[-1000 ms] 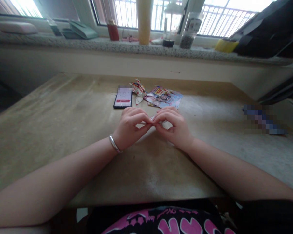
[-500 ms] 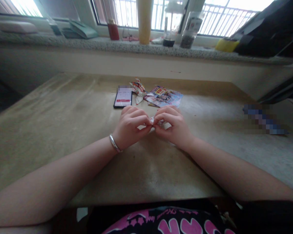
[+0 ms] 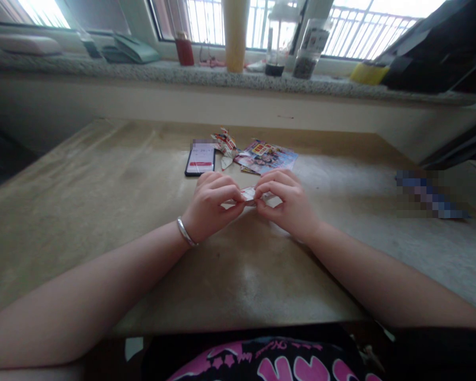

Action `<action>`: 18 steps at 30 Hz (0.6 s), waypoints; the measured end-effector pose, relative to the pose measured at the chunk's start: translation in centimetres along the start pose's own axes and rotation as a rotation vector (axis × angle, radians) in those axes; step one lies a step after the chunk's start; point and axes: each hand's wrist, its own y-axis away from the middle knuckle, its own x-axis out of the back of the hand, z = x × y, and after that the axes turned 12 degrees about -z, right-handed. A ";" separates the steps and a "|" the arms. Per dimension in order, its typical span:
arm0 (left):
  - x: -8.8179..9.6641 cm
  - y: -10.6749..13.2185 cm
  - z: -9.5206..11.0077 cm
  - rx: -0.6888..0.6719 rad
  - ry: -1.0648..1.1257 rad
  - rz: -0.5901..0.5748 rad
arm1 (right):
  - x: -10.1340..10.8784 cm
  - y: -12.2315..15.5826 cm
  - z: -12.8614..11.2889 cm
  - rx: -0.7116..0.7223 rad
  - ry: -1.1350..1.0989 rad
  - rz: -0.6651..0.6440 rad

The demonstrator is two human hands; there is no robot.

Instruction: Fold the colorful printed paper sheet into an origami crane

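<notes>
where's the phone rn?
In the head view, the phone lies on the table, a little left of centre, just beyond the left hand and immediately left of the folded paper.

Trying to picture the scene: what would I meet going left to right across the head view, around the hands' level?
Silver metal bracelet, left hand, thin white paper-like piece, right hand, blurred blue-and-purple flat item.

A phone (image 3: 200, 165), screen lit, lies on the desk (image 3: 103, 211), just above frame centre. The windowsill (image 3: 143, 71) carries a pale green folded item (image 3: 137, 48) at upper left, a red container (image 3: 184, 51) and yellowish cylinder (image 3: 235, 45) at top centre, and a dark bag (image 3: 432, 53) at upper right. A bluish item (image 3: 430, 196), details obscured, lies at right.
</notes>
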 end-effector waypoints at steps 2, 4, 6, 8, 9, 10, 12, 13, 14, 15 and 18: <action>0.0 0.0 -0.1 0.034 0.012 -0.001 | 0.1 0.0 0.1 -0.013 0.017 0.006; 0.0 0.0 -0.1 0.066 0.024 -0.009 | 0.2 0.1 0.3 -0.030 0.023 0.011; 0.0 0.0 -0.2 0.069 0.033 -0.007 | 0.3 0.1 0.4 -0.034 0.025 0.012; 0.0 0.0 -0.2 0.055 0.037 0.003 | 0.3 0.1 0.4 -0.030 0.033 0.010; 0.0 0.0 -0.2 0.046 0.039 0.014 | 0.4 0.1 0.5 -0.026 0.038 0.010; 0.0 0.0 -0.3 0.038 0.040 0.023 | 0.4 0.1 0.5 -0.022 0.042 0.013; 0.0 0.0 -0.3 0.029 0.036 0.032 | 0.4 0.2 0.6 -0.016 0.043 0.019; 0.0 0.0 -0.3 0.031 0.032 0.030 | 0.4 0.2 0.6 -0.014 0.039 0.020; 0.0 0.0 -0.3 0.036 0.027 0.022 | 0.4 0.2 0.6 -0.015 0.033 0.020; 0.0 0.0 -0.3 0.041 0.025 0.013 | 0.3 0.2 0.6 -0.019 0.028 0.021; 0.1 0.1 -0.4 0.041 0.036 -0.014 | 0.3 0.2 0.6 -0.030 0.012 0.030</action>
